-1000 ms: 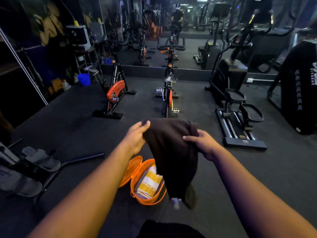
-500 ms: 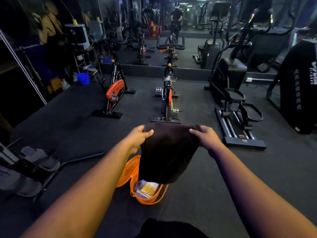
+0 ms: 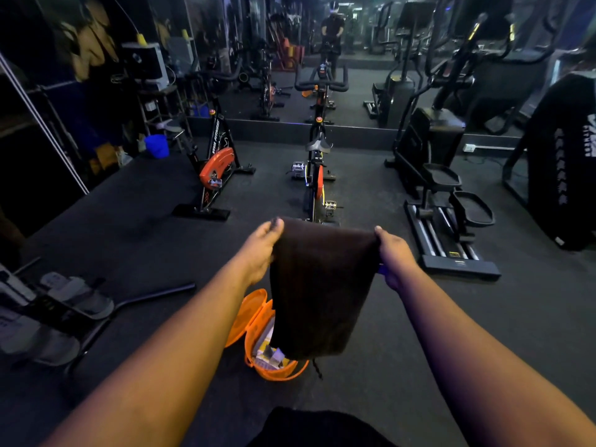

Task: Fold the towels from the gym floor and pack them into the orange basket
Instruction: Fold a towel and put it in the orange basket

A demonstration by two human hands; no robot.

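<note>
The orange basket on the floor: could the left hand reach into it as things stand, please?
Probably not at once. The left hand pinches a top corner of the dark brown towel, which hangs over the orange basket and covers most of its opening.

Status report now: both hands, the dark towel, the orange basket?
Left hand and right hand pinch top corners of dark brown cloth towel. Towel hangs above open orange plastic basket; yellow-striped towel inside. Nothing in the way.
</note>
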